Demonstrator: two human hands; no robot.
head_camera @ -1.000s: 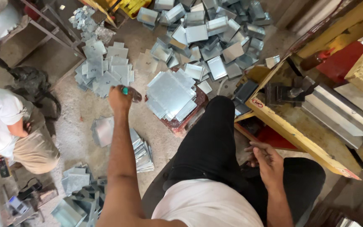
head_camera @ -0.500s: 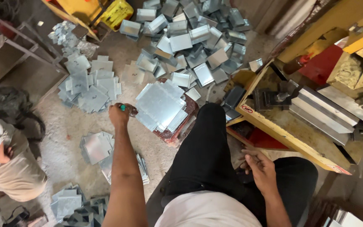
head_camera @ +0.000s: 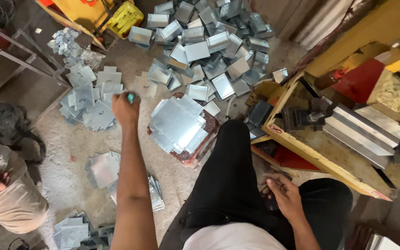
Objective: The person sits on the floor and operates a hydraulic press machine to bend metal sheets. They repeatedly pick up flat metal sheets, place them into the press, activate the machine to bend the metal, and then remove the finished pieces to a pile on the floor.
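We see a heap of folded metal boxes (head_camera: 209,41) on the floor, a yellow crate (head_camera: 123,18) at its left edge, a yellow-framed press machine (head_camera: 348,134) on the right, and another person (head_camera: 5,194) crouching lower left.

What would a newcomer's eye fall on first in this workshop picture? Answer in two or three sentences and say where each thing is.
First comes the big heap of folded metal boxes on the floor at the top. Just below it, a stack of flat metal sheets lies on a low red stand, beside the outstretched left hand, which grips a small green thing. The right hand rests by the knee, near the yellow machine frame.
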